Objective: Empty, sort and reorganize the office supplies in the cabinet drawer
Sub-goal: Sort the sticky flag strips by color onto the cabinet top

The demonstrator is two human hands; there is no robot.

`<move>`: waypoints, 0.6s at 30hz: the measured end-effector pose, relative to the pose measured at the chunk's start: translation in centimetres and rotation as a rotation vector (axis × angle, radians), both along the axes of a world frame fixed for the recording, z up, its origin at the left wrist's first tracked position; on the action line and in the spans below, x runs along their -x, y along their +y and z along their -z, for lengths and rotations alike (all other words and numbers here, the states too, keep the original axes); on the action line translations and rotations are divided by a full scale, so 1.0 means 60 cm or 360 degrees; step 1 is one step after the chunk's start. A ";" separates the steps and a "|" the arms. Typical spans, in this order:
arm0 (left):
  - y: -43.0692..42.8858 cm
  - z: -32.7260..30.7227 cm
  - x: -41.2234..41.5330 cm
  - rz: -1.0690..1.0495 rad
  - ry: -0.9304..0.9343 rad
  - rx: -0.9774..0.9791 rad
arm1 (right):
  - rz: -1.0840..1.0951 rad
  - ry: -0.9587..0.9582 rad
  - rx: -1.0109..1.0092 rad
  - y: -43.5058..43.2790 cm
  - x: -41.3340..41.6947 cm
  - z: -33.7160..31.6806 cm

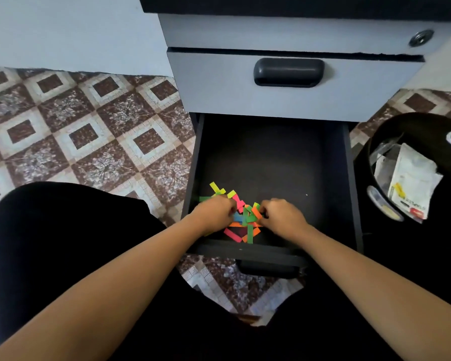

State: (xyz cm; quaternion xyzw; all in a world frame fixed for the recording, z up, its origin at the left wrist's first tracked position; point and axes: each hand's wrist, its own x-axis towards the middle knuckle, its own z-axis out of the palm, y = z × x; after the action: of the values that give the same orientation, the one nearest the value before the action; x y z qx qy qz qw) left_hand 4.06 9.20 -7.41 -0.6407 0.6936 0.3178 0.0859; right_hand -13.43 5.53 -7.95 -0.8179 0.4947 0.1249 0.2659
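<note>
Head view: the open drawer (350, 178) is filling the middle of the frame, its dark floor mostly in shadow. A heap of coloured strips (248, 227) is lying at its near end, toward the left, just behind the front wall. The left hand (214, 212) is resting on the left of the heap and the right hand (284, 217) on the right, both knuckles up. Their fingers are curling down into the strips, with the tips hidden, so I cannot tell whether they are pinching any. The left hand is covering part of the heap. Above, a shut drawer is showing its dark handle (289, 72). At the right, a black bin (414, 121) is running off the frame edge, holding a white packet (412, 178) whose print is too blurred to read. Black-clad legs are hiding much of the tiled floor (63, 126).
</note>
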 end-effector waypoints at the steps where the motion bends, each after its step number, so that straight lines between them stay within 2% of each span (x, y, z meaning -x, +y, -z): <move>1: 0.000 0.002 -0.001 -0.0005 -0.0005 0.0015 | -0.0008 0.0014 0.0013 0.001 0.000 0.003; 14: -0.003 0.011 0.015 0.0119 -0.0104 0.0145 | 0.0288 -0.0214 -0.0282 -0.012 0.018 0.014; 18: -0.003 0.013 0.017 0.0134 -0.0120 0.0154 | 0.0363 -0.0266 -0.0246 -0.023 0.031 0.008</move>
State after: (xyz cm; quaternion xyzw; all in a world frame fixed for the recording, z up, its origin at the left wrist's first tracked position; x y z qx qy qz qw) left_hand 3.06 9.01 -8.18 -0.6259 0.7308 0.2556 0.0943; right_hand -15.26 4.13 -8.46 -0.7411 0.5494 0.0630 0.3807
